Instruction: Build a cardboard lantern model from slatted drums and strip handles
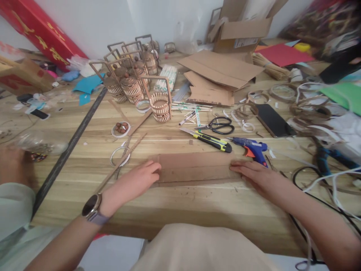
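A folded strip of brown cardboard (194, 167) lies lengthwise in front of me, creased along its length. My left hand (145, 175), with a watch on the wrist, grips its left end, fingers bent. At the opposite end my right hand (249, 171) holds the cardboard, fingers pressed together over the edge and the thumb mostly hidden. Just beyond the strip rests a yellow and black utility knife (213, 141), its blade extended. A blue glue gun (252, 148) lies beyond my right hand. Black-handled scissors (220, 125) are farther back.
Small slatted baskets with handles (132, 88) stand at the back left, one basket (160, 107) nearer. Cardboard sheets (221, 69) and an open box (237, 34) are behind. A phone (275, 120), strip coils and cables crowd the right. Another person's arm (14, 169) is at left.
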Demonstrator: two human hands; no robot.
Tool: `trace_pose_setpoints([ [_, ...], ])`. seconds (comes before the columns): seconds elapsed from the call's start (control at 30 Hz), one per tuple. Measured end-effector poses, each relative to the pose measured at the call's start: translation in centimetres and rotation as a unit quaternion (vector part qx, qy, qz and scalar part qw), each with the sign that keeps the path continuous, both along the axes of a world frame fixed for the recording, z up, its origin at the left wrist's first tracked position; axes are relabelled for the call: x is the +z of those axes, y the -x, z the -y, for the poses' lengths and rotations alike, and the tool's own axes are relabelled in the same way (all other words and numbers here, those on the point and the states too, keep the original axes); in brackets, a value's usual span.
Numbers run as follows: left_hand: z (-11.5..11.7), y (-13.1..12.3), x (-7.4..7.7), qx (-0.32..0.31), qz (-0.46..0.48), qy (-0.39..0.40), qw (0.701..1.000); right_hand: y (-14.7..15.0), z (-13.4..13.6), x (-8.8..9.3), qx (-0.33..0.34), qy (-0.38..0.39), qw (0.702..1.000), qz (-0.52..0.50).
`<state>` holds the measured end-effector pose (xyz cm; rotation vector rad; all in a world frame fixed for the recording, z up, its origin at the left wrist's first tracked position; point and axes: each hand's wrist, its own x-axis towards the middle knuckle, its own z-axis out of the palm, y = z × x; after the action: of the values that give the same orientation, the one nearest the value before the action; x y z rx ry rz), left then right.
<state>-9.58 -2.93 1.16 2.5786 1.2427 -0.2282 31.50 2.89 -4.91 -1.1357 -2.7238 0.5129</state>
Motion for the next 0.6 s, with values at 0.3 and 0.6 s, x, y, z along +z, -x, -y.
trace_pose_setpoints([
  [0.3,-3.9,-2.8,0.0,-0.103,0.02,0.032,0.994,0.6,0.0,1.3,0.017,0.001,1.0,-0.01],
  [0.6,-6.4,-6.7,-2.8,-0.16,0.112,0.014,0.981,0.9,0.5,1.6,-0.008,0.009,1.0,-0.012],
])
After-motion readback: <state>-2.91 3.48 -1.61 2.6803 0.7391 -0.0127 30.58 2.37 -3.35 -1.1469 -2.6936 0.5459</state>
